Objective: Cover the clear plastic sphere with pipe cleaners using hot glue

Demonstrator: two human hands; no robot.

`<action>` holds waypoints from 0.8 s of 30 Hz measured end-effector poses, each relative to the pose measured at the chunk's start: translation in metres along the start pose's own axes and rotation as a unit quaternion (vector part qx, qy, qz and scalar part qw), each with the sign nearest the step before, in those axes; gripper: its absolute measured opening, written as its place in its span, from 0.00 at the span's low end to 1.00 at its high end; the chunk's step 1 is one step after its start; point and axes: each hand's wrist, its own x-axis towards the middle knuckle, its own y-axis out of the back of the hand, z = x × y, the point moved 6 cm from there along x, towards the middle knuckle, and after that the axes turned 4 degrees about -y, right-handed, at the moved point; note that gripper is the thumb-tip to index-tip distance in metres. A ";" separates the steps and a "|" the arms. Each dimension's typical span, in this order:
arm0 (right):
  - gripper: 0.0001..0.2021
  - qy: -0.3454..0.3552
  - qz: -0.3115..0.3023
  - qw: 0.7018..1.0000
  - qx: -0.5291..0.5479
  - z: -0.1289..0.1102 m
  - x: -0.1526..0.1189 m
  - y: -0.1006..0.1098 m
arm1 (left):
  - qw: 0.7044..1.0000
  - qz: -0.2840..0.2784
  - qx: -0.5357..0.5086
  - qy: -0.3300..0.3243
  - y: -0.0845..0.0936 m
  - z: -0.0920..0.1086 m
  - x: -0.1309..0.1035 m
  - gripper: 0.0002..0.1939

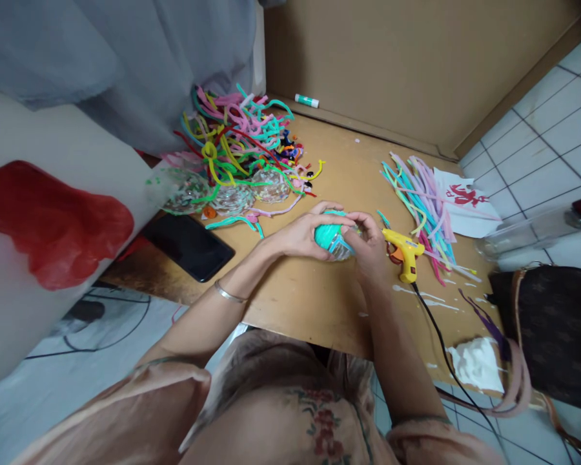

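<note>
Between my two hands, above the front of the table, is a clear ball point(330, 237) partly covered with turquoise pipe cleaner. My left hand point(300, 234) wraps its left side, thumb and fingers curved along it. From the right, my right hand point(368, 242) presses bent fingers on the turquoise strands; its fingertips are partly hidden. Just right of that hand lies a yellow hot glue gun point(403, 253), with a black cord running toward the front edge. A short turquoise pipe cleaner piece point(383, 218) sits near the gun's nozzle.
At back left is a tangled heap of coloured pipe cleaners point(242, 129), with clear balls point(232, 199) before it. A black phone point(190, 247) lies left. Straight pipe cleaners point(423, 200), a paper with red marks point(465, 201), a brown handbag point(552, 329) and white tissue point(477, 363) are right. A glue stick point(306, 101) lies behind.
</note>
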 end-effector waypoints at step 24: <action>0.14 0.016 0.029 0.997 -0.068 -0.002 -0.002 0.002 | 1.000 -0.001 -0.022 -0.009 -0.003 -0.006 -0.002 0.42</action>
